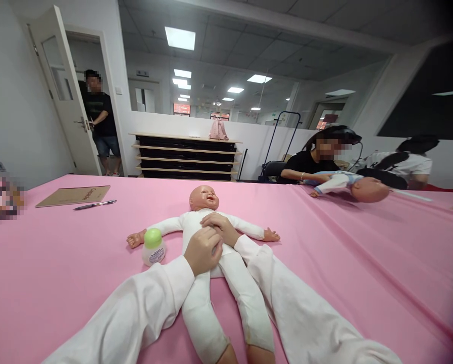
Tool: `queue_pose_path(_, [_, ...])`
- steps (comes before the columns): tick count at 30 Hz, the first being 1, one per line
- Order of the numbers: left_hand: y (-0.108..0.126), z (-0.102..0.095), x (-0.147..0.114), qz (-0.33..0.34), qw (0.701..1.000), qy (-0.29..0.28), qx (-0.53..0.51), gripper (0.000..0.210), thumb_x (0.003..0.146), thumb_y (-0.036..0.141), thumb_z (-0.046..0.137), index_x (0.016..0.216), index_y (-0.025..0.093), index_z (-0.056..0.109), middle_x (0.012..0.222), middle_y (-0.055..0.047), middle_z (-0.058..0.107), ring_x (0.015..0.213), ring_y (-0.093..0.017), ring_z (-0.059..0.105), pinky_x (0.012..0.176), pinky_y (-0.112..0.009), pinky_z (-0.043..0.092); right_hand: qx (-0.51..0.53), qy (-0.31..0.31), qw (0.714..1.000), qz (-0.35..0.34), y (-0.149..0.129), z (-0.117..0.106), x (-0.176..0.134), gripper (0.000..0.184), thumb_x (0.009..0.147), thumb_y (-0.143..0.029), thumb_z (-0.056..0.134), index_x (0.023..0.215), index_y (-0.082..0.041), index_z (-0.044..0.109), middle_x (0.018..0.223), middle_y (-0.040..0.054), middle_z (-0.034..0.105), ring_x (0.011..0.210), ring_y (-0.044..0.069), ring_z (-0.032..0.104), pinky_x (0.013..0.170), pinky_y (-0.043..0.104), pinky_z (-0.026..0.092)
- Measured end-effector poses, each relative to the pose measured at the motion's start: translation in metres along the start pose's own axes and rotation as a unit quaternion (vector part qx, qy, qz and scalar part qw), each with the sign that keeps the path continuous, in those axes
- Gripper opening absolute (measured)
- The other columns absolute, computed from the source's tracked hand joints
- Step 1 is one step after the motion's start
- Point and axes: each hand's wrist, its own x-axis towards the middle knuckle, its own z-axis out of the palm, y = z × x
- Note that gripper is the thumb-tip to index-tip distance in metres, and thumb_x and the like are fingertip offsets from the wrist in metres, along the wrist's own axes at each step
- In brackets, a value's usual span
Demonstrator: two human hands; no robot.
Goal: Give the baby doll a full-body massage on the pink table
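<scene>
Doll [190, 223] at 12 o'clock, face-up on pink cloth [332, 268]: laid out, done. L hand [202, 251] curled, R hand [223, 228] loosely bent, both on its torso; can't tell if they're gripping. Hands-on bit's underway, prob. unfinished. Bottle [154, 249] at 9 o'clock, capped.

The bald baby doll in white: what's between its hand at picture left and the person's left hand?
In the head view, a rounded white jar with a green lid stands on pink cloth between the doll's hand and the left hand.
</scene>
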Motion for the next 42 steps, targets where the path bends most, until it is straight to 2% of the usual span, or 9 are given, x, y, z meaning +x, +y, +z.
queue_pose_path(4, [0.002,-0.003,0.001,0.143,0.981,-0.081,-0.105,0.025,0.083,0.017,0.037,0.075,0.015,0.060,0.067,-0.005,0.062,0.064,-0.014,0.054,0.061,-0.027,0.044,-0.008,-0.124,0.992,-0.003,-0.001,-0.002,0.007,0.035,0.083,-0.012,0.033,0.102,-0.017,0.062,0.110,0.0052,0.063,0.112,0.016,0.050,0.101,0.038,0.035])
queue_pose_path(8, [0.001,-0.004,0.003,0.137,0.967,-0.139,-0.164,0.026,0.085,0.017,0.038,0.094,0.015,0.062,0.092,-0.004,0.067,0.086,-0.013,0.061,0.078,-0.025,0.047,-0.046,-0.171,0.984,0.013,0.003,-0.003,0.009,0.042,0.082,-0.009,0.030,0.111,-0.019,0.059,0.118,0.0034,0.058,0.120,0.017,0.043,0.107,0.043,0.024])
queue_pose_path(16, [0.003,-0.004,0.002,0.078,0.970,-0.180,-0.143,0.028,0.084,0.019,0.039,0.101,0.018,0.061,0.109,-0.003,0.064,0.103,-0.014,0.057,0.091,-0.028,0.044,-0.027,-0.084,0.996,0.005,0.016,-0.001,0.003,0.034,0.079,-0.012,0.039,0.101,-0.019,0.064,0.112,0.0050,0.062,0.114,0.018,0.049,0.102,0.040,0.034])
queue_pose_path(20, [0.003,-0.002,0.001,0.057,0.985,-0.116,-0.116,0.024,0.082,0.017,0.041,0.092,0.018,0.063,0.101,-0.003,0.066,0.095,-0.015,0.060,0.083,-0.031,0.046,-0.006,-0.017,0.999,0.042,0.016,0.000,0.001,0.031,0.078,-0.013,0.041,0.095,-0.019,0.066,0.112,0.0055,0.062,0.113,0.018,0.050,0.099,0.040,0.038])
queue_pose_path(26, [-0.004,-0.002,-0.002,-0.077,0.997,0.009,0.006,0.026,0.083,0.017,0.038,0.062,0.016,0.054,0.062,-0.004,0.057,0.063,-0.016,0.052,0.061,-0.031,0.041,-0.040,0.147,0.978,0.145,0.016,0.004,-0.007,0.030,0.067,-0.005,0.038,0.071,-0.019,0.065,0.084,0.0044,0.068,0.086,0.017,0.061,0.085,0.037,0.047])
queue_pose_path(30, [-0.003,-0.006,-0.003,-0.023,0.999,0.024,0.025,0.030,0.082,0.016,0.037,0.053,0.018,0.043,0.054,-0.003,0.048,0.057,-0.015,0.042,0.054,-0.029,0.034,-0.052,0.186,0.975,0.113,0.011,0.002,-0.011,0.026,0.065,-0.004,0.038,0.059,-0.019,0.058,0.066,0.0033,0.063,0.069,0.016,0.058,0.069,0.032,0.048])
queue_pose_path(35, [0.001,-0.009,-0.002,0.108,0.989,-0.040,-0.094,0.029,0.083,0.019,0.036,0.056,0.018,0.045,0.056,-0.004,0.052,0.058,-0.014,0.045,0.055,-0.028,0.039,-0.007,0.077,0.997,0.011,0.004,-0.001,-0.007,0.032,0.066,-0.001,0.034,0.065,-0.018,0.062,0.071,0.0032,0.064,0.076,0.015,0.059,0.075,0.032,0.049])
queue_pose_path(39, [0.001,-0.009,-0.002,0.129,0.969,-0.095,-0.187,0.020,0.084,0.022,0.037,0.079,0.016,0.056,0.082,-0.009,0.065,0.079,-0.015,0.058,0.072,-0.028,0.048,-0.022,-0.078,0.997,-0.016,0.004,-0.003,0.000,0.038,0.076,-0.004,0.034,0.090,-0.019,0.066,0.099,0.0038,0.066,0.110,0.017,0.052,0.098,0.040,0.038])
queue_pose_path(42, [0.000,-0.009,-0.001,0.122,0.964,-0.129,-0.198,0.024,0.085,0.024,0.040,0.098,0.015,0.057,0.095,-0.009,0.066,0.090,-0.017,0.060,0.081,-0.030,0.048,-0.052,-0.128,0.990,0.016,0.005,-0.003,0.003,0.038,0.084,-0.010,0.032,0.104,-0.021,0.062,0.115,0.0032,0.060,0.120,0.018,0.043,0.106,0.047,0.026])
